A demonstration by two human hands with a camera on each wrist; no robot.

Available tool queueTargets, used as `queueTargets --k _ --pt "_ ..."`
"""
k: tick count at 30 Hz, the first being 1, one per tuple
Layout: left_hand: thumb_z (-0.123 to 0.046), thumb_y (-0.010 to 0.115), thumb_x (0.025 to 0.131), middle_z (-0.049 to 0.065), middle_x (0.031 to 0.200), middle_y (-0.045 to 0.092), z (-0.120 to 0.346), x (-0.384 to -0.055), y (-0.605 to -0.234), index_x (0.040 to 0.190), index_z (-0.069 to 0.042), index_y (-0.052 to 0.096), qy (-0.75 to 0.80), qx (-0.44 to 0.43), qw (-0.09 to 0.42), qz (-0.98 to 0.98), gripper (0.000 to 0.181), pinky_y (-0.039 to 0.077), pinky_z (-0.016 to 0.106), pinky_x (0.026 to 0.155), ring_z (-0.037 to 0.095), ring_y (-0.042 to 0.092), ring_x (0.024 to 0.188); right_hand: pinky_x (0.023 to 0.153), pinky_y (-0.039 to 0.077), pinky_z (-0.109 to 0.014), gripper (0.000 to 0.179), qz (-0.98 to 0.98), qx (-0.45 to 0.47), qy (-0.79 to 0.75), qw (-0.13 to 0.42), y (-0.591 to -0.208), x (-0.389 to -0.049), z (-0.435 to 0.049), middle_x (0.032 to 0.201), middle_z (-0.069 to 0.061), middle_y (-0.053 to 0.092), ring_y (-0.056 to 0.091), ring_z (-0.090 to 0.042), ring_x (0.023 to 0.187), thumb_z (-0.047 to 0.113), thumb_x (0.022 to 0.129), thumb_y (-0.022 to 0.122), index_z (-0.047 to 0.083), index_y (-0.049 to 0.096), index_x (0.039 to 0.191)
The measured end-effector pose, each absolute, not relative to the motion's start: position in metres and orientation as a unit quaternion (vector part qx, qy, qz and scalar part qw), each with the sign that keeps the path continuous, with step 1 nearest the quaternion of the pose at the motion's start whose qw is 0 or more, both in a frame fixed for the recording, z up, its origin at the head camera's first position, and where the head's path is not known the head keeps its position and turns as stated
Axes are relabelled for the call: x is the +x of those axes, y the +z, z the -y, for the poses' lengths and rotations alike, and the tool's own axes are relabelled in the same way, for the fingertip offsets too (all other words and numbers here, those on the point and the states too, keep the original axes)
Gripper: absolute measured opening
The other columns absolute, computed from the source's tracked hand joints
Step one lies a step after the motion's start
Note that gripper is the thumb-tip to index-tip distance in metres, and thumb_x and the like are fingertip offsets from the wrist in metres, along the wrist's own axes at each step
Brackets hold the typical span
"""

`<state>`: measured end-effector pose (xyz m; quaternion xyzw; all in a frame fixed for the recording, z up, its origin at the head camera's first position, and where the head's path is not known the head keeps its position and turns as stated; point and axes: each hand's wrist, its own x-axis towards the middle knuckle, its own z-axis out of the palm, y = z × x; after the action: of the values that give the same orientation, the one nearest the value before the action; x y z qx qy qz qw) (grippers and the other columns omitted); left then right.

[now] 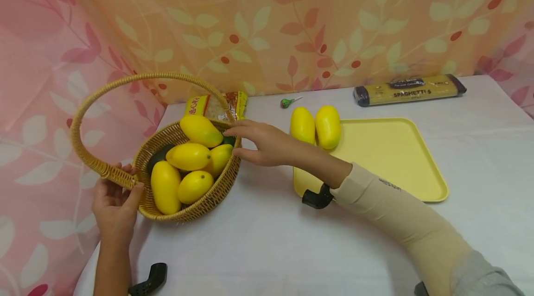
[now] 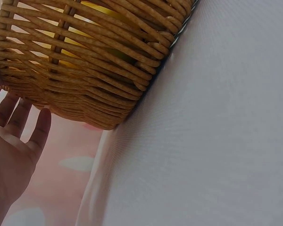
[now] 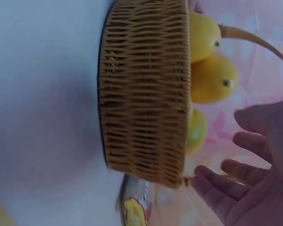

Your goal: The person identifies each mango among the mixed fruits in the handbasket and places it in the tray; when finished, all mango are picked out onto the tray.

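Note:
A wicker basket (image 1: 223,189) with a tall arched handle (image 1: 156,75) stands on the left of the white-covered table. Several yellow mangoes (image 1: 188,156) fill it, with a dark green piece (image 1: 156,160) partly hidden beneath them. My left hand (image 1: 114,203) holds the basket where the handle meets the rim, thumb inside, fingers behind. In the left wrist view its fingers (image 2: 40,129) reach up to the woven side. Across the basket, my right hand (image 1: 264,145) hovers by the other handle base, fingers loosely spread. The right wrist view shows its fingertips (image 3: 203,172) near the rim.
A yellow tray (image 1: 388,161) lies to the right, with two yellow mangoes (image 1: 328,127) at its back left corner. Behind are a spaghetti pack (image 1: 410,91), a lollipop (image 1: 285,103) and a yellow printed packet (image 1: 217,108). The right forearm crosses over the tray.

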<state>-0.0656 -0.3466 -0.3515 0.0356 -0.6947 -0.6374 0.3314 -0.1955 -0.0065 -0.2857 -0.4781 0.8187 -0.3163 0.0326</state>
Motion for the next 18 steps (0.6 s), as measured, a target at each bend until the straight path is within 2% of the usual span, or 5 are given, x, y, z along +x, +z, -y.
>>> queueTargets --k 3,7,11,18 --pt "0.022 0.062 0.086 0.018 0.128 0.058 0.347 -0.066 -0.352 0.136 0.002 0.054 -0.643 0.027 0.333 0.689 0.055 0.046 0.022 0.101 0.027 0.056 0.12 0.114 0.034 -0.037 0.044 -0.817 -0.48 -0.317 0.035 -0.286 -0.199 0.029 0.156 -0.016 0.038 0.037 -0.026 0.142 0.021 0.102 0.057 0.008 0.053 0.144" --pt "0.023 0.061 0.086 0.018 0.127 0.059 0.347 -0.066 -0.351 0.135 0.002 0.054 -0.647 0.025 0.337 0.683 0.054 0.046 0.021 0.1 0.027 0.056 0.119 0.112 0.037 -0.035 0.043 -0.825 -0.487 -0.285 0.019 -0.288 -0.206 0.057 0.158 -0.019 0.032 0.038 -0.028 0.142 0.015 0.103 0.054 0.011 0.052 0.145" --pt "0.023 0.061 0.085 0.017 0.126 0.06 0.345 -0.067 -0.352 0.135 0.005 0.053 -0.647 0.023 0.338 0.683 0.054 0.046 0.021 0.1 0.026 0.057 0.118 0.115 0.032 -0.04 0.045 -0.848 -0.478 -0.228 0.01 -0.286 -0.211 0.079 0.161 -0.019 0.025 0.035 -0.032 0.144 0.016 0.104 0.052 0.017 0.049 0.149" --pt "0.025 0.06 0.085 0.018 0.126 0.06 0.347 -0.067 -0.353 0.135 0.006 0.053 -0.657 0.016 0.336 0.674 0.054 0.047 0.021 0.098 0.026 0.057 0.118 0.117 0.029 -0.046 0.058 -0.893 -0.389 -0.201 0.102 -0.284 -0.217 0.111 0.167 -0.01 0.003 0.018 -0.032 0.15 0.024 0.105 0.051 0.035 0.03 0.158"
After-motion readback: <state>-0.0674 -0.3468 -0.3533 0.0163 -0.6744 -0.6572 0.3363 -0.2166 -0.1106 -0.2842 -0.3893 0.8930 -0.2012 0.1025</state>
